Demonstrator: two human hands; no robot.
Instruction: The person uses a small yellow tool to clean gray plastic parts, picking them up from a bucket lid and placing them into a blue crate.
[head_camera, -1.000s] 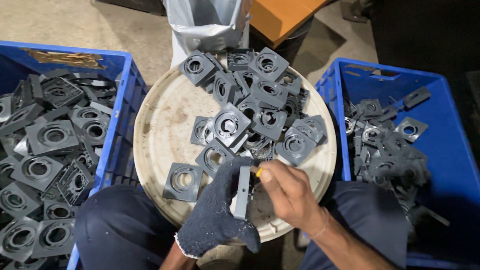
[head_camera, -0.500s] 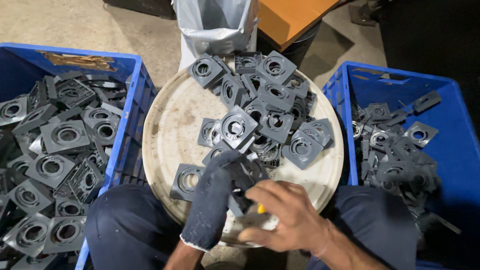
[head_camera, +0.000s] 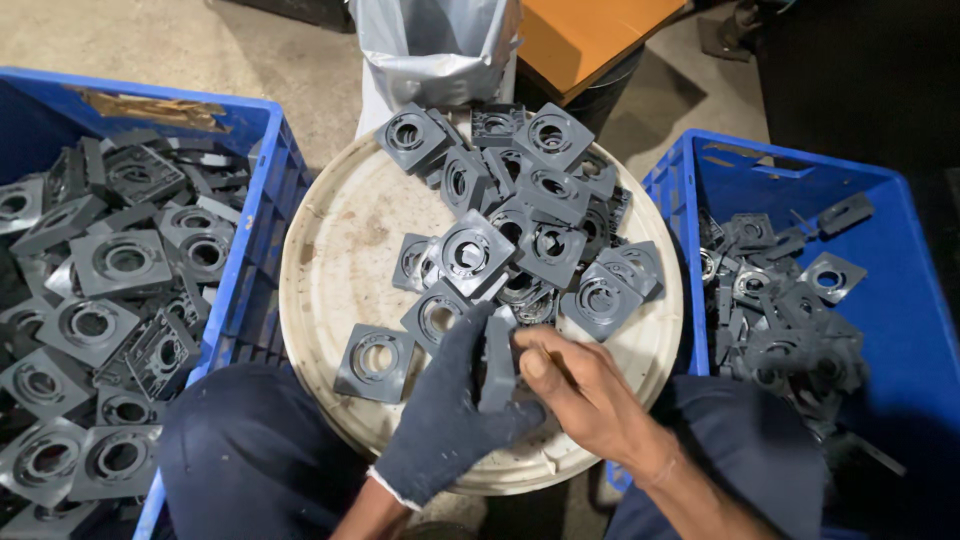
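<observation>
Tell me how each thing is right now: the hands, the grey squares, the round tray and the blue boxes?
left hand: gloved, gripping one grey plastic square on edge
right hand: bare, fingers touching that square
round tray: on the lap, partly covered with a pile of squares
left blue crate: nearly full
right blue crate: partly filled
grey bag: open

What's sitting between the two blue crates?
In the head view, a round cream tray piled with grey square parts sits between the left crate and right crate.
</observation>
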